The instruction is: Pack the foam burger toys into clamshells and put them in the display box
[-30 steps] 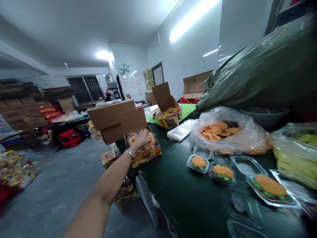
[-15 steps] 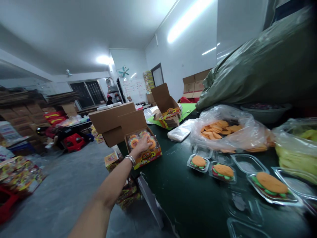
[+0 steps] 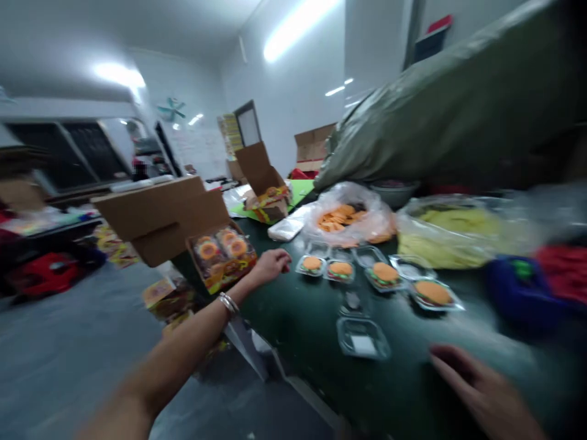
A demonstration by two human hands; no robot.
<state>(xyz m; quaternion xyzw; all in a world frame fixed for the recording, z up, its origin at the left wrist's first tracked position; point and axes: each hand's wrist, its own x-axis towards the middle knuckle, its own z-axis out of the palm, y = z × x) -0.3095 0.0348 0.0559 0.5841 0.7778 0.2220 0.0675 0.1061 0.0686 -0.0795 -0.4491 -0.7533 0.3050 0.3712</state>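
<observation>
My left hand (image 3: 272, 265), with metal bangles at its wrist, hovers over the dark green table between the display box (image 3: 229, 266) and a small clear tray with a toy burger (image 3: 312, 264). Its fingers are loosely bent, with nothing visible in them. Clear-packed round orange pieces (image 3: 208, 249) sit inside the box. More toy burgers lie in open clear trays, including a middle one (image 3: 384, 274) and a right one (image 3: 432, 293). At the lower right, my right hand (image 3: 481, 388) is open, thumb apart from the fingers, near a clear tray (image 3: 362, 338).
Behind the trays are a plastic bag of orange pieces (image 3: 342, 217) and a bag of yellow pieces (image 3: 452, 229). A blue container (image 3: 518, 293) stands at right. A large green sack (image 3: 435, 116) looms behind. Another open carton (image 3: 266, 189) stands farther back.
My left hand has left the packed pieces in the box and moved right over the table. My right hand has come into view. The view has swung to the right.
</observation>
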